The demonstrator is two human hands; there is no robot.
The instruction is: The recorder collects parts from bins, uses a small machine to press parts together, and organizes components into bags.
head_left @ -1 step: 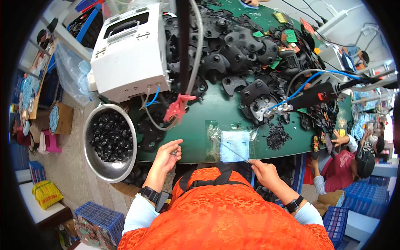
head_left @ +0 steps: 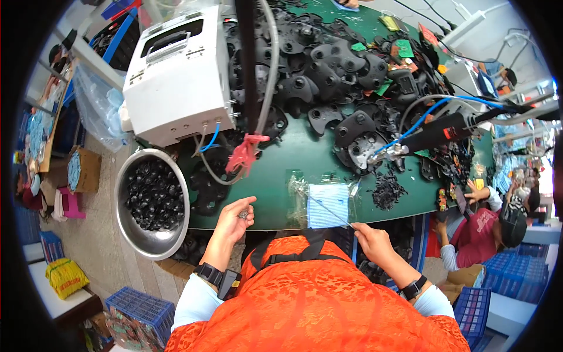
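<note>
My right hand (head_left: 374, 242) pinches a thin grey metal rod, perhaps tweezers (head_left: 336, 215), which slants across a blue-and-white striped cloth pad (head_left: 329, 197). The pad lies at the table's front edge, with clear plastic film (head_left: 298, 190) around it. Left of it, my left hand (head_left: 233, 219) is held above the edge with its index finger pointing right. The other fingers curl around small grey metallic pieces (head_left: 243, 215), too small to name. A steel bowl (head_left: 123, 220) of black, round plastic parts (head_left: 153, 193) stands beyond that hand at the left.
Black game controller shells (head_left: 331, 73) cover the back of the green table (head_left: 272, 202). A white metal machine (head_left: 176, 94) stands back left. A black tool with a blue hose (head_left: 437, 134) hangs at right, near small black scraps (head_left: 387, 190). A co-worker (head_left: 484, 232) sits at right.
The table and its things sit slightly farther left in view. Both hands keep almost the same pose and grip.
</note>
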